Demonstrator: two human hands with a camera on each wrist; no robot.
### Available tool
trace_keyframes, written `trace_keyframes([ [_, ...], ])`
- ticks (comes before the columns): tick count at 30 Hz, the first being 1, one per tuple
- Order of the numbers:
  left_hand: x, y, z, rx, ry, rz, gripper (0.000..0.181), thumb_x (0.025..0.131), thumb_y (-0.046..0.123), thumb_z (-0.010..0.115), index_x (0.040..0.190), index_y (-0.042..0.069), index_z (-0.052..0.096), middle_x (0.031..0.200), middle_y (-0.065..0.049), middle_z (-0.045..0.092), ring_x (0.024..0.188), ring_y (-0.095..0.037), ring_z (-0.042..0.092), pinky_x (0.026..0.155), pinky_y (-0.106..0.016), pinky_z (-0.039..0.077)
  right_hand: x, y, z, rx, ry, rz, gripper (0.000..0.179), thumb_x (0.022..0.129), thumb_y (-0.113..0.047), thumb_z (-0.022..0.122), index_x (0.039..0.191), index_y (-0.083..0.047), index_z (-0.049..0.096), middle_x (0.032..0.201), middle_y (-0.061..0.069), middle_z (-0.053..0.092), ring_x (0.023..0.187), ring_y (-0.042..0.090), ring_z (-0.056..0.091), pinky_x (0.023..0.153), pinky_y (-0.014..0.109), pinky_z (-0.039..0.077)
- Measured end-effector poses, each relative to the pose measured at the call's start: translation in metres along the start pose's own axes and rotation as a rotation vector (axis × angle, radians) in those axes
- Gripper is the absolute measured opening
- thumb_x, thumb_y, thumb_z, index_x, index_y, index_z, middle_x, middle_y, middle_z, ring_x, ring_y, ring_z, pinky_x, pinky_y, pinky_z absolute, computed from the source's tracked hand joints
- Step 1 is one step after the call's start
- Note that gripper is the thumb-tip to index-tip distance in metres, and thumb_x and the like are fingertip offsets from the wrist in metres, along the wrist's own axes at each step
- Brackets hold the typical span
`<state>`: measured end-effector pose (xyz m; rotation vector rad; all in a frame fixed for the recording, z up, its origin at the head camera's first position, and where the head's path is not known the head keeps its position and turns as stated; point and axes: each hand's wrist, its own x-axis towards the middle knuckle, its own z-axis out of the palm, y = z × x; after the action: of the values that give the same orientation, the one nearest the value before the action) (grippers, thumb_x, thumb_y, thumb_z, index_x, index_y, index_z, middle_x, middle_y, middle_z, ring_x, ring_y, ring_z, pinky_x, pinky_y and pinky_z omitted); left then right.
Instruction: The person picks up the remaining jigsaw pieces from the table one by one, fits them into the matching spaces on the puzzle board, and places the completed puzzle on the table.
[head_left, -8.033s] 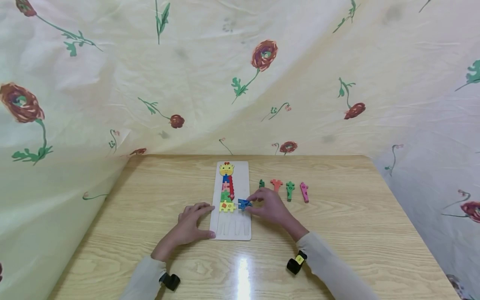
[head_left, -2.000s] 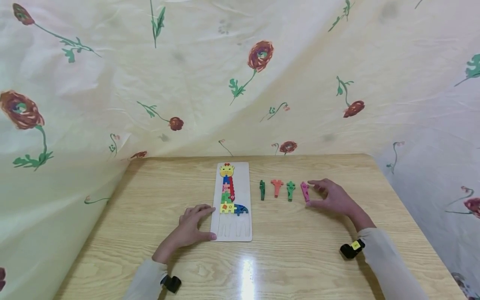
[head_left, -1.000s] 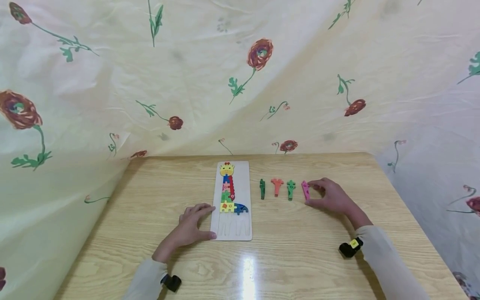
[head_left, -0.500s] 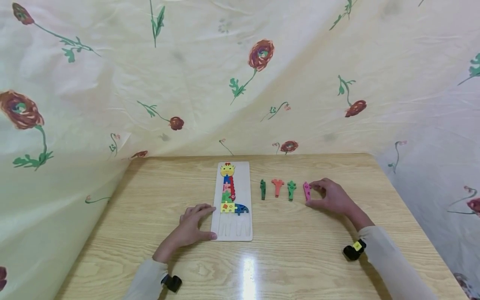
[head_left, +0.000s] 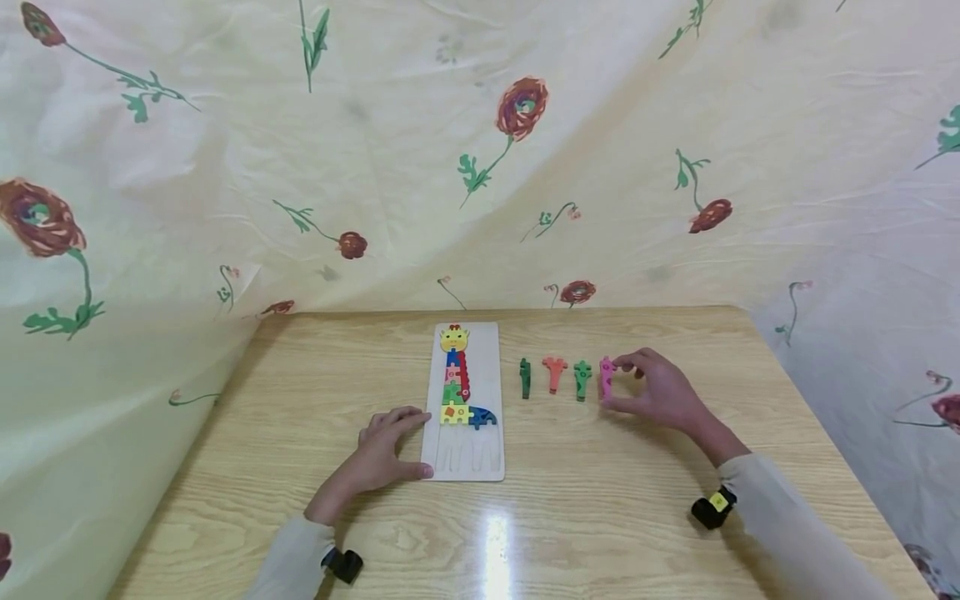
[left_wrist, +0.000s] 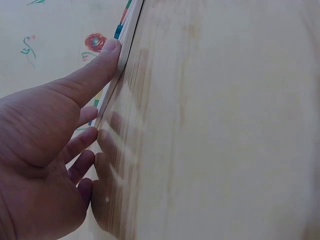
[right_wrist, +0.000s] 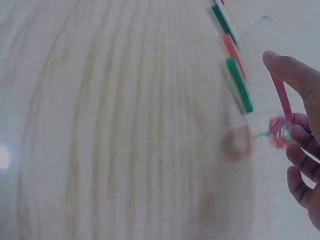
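Note:
My right hand (head_left: 660, 393) pinches a pink puzzle piece (head_left: 606, 379) between thumb and fingers by its two ends. In the right wrist view the pink piece (right_wrist: 282, 97) shows edge-on, raised off the tabletop. My left hand (head_left: 381, 450) rests at the left edge of a pale wooden puzzle board (head_left: 483, 358), thumb and fingertips touching that edge. On the board lies a giraffe puzzle: a yellow head (head_left: 453, 339), a neck of coloured pieces, a yellow body piece (head_left: 453, 415) and a blue piece (head_left: 482, 418). Bare leg-shaped recesses show below them.
A dark green piece (head_left: 525, 379), an orange piece (head_left: 554, 375) and a green piece (head_left: 582, 381) lie in a row right of the board on the wooden table (head_left: 360, 533). A flowered cloth (head_left: 405, 167) hangs behind and at the sides.
The blue piece went from my right hand into the board beside the yellow body piece. The right hand then moved right, took hold of the pink piece and raised it. The left hand stayed put.

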<state>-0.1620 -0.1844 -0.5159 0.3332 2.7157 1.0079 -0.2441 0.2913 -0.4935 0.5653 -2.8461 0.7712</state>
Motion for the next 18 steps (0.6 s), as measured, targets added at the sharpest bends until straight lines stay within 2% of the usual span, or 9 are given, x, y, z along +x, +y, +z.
trace_keyframes([
  [6, 0.001, 0.000, 0.000, -0.004, 0.001, 0.007, 0.082, 0.076, 0.041, 0.090, 0.149, 0.025, 0.055, 0.156, -0.002, 0.043, 0.138, -0.032, 0.030, 0.111, -0.058, 0.022, 0.004, -0.025, -0.003, 0.031, 0.052, -0.050, 0.068, 0.069, -0.041, 0.095, 0.121, -0.004, 0.070, 0.106, 0.011, 0.064, 0.093, 0.029, 0.062, 0.074, 0.041, 0.050],
  [11, 0.001, -0.001, -0.001, -0.010, 0.001, 0.014, 0.082, 0.076, 0.042, 0.090, 0.148, 0.024, 0.055, 0.156, -0.003, 0.043, 0.137, -0.032, 0.030, 0.110, -0.058, 0.022, 0.006, -0.044, -0.004, 0.076, 0.052, -0.043, 0.067, 0.070, -0.041, 0.094, 0.121, -0.004, 0.070, 0.108, 0.013, 0.064, 0.094, 0.032, 0.061, 0.074, 0.041, 0.049],
  [18, 0.001, -0.001, 0.000, -0.002, 0.001, 0.016, 0.082, 0.076, 0.042, 0.090, 0.149, 0.025, 0.055, 0.155, -0.002, 0.044, 0.136, -0.032, 0.031, 0.109, -0.058, 0.024, 0.006, -0.068, 0.000, 0.101, 0.069, -0.038, 0.068, 0.071, -0.046, 0.093, 0.120, -0.006, 0.070, 0.106, 0.007, 0.062, 0.096, 0.032, 0.061, 0.075, 0.041, 0.049],
])
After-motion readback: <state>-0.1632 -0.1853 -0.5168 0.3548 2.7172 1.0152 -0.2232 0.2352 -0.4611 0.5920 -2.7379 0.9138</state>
